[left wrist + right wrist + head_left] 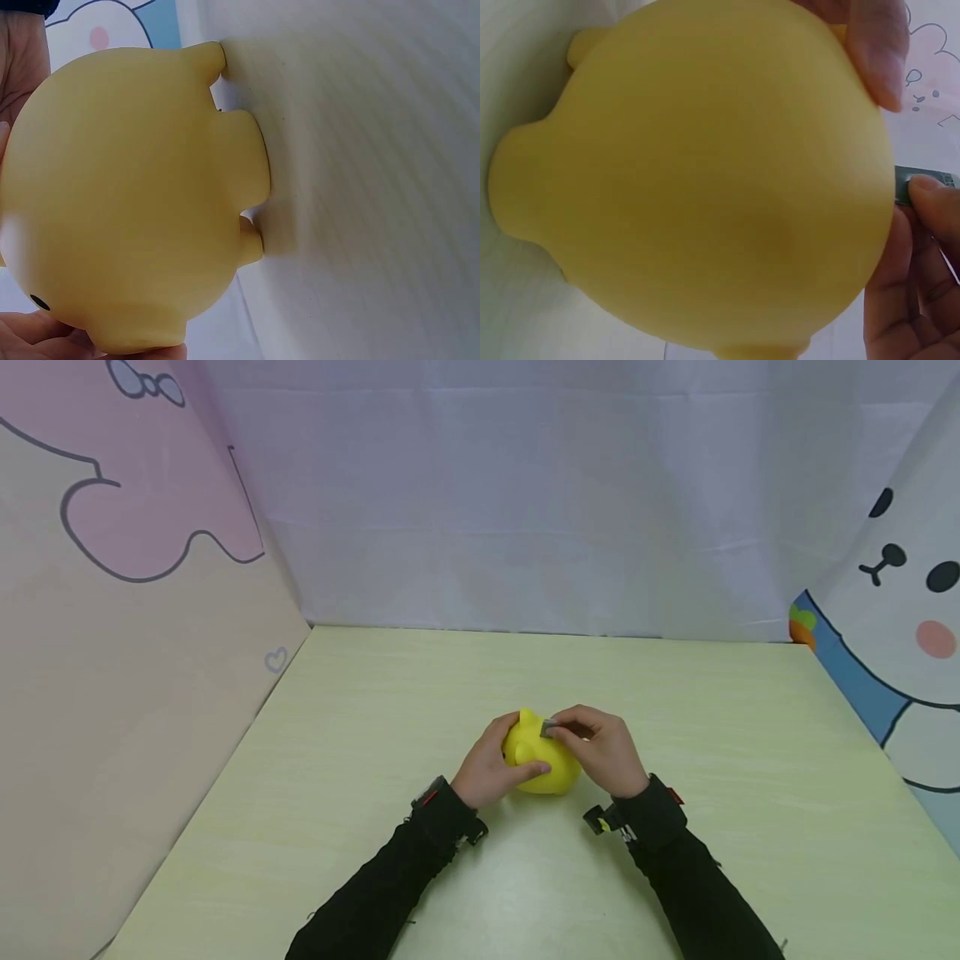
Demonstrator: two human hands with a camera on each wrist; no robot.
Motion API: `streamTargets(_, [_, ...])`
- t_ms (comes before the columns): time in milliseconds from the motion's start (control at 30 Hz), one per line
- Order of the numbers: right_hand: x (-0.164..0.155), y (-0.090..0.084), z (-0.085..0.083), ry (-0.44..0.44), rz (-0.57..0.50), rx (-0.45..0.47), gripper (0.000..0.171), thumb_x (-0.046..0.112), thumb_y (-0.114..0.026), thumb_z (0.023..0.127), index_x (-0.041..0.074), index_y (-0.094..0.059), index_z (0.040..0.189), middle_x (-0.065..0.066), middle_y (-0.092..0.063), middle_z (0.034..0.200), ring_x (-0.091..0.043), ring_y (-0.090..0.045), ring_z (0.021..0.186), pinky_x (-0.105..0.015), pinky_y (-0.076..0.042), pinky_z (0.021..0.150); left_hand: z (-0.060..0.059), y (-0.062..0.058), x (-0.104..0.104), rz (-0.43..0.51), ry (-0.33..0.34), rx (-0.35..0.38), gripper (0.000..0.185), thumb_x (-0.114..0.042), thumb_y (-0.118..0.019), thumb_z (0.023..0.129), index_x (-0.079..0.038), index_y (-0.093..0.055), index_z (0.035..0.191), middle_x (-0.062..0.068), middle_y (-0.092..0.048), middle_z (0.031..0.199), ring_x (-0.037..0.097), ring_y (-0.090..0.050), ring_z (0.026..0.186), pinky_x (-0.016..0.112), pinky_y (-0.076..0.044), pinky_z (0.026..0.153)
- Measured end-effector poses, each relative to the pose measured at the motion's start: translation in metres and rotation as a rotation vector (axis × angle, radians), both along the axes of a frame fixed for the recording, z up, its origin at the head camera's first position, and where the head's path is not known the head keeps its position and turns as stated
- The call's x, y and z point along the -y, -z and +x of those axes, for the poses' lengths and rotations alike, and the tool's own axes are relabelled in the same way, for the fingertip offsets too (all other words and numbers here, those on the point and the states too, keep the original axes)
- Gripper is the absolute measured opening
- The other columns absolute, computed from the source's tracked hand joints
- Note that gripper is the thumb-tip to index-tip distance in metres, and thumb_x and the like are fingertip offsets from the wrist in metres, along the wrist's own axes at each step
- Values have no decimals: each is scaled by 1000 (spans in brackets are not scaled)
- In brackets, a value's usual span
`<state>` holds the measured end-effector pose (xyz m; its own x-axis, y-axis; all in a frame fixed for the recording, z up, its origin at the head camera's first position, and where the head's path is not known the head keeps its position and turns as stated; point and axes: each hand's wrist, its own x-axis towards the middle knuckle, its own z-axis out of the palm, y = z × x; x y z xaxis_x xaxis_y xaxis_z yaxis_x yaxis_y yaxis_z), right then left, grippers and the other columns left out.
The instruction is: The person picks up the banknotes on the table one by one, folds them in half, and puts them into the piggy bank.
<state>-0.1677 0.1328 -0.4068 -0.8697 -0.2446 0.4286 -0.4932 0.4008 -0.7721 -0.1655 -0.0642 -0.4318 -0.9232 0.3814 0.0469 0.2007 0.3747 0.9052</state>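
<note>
A yellow piggy bank (553,774) stands on its feet on the table, its snout (139,330) and one dark eye showing in the left wrist view. My left hand (489,767) grips it from the left, thumb across the near side. Between thumb and fingers, my right hand (606,750) pinches a small folded greenish-grey banknote (903,184). The note's lower edge meets the top of the bank; the slot itself is hidden, so how deep the note sits I cannot tell.
The pale yellow-green table (375,710) spreads around both hands. A white cloth (525,510) hangs behind it. Cartoon-printed panels (150,693) stand at the left and right sides.
</note>
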Motion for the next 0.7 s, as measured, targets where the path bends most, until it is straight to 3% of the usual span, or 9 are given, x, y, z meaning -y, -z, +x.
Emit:
streamTargets(433, [0, -2, 1, 10, 71, 12, 11, 4, -72, 87, 7, -74, 97, -6, -71, 93, -10, -61, 78, -21, -53, 71, -1, 2, -1, 1, -1, 7, 83, -29, -75, 88, -6, -28, 152, 15, -38, 149, 23, -52, 111, 35, -47, 94])
streamTargets(700, [-2, -8, 3, -1, 56, -15, 27, 5, -73, 87, 5, -70, 114, -9, -69, 104, -15, -63, 83, -19, -55, 76, -1, 1, 0, 0, -6, 11, 83, -31, -75, 88, -5, -28, 152, 16, -39, 149, 24, -52, 108, 36, -47, 93])
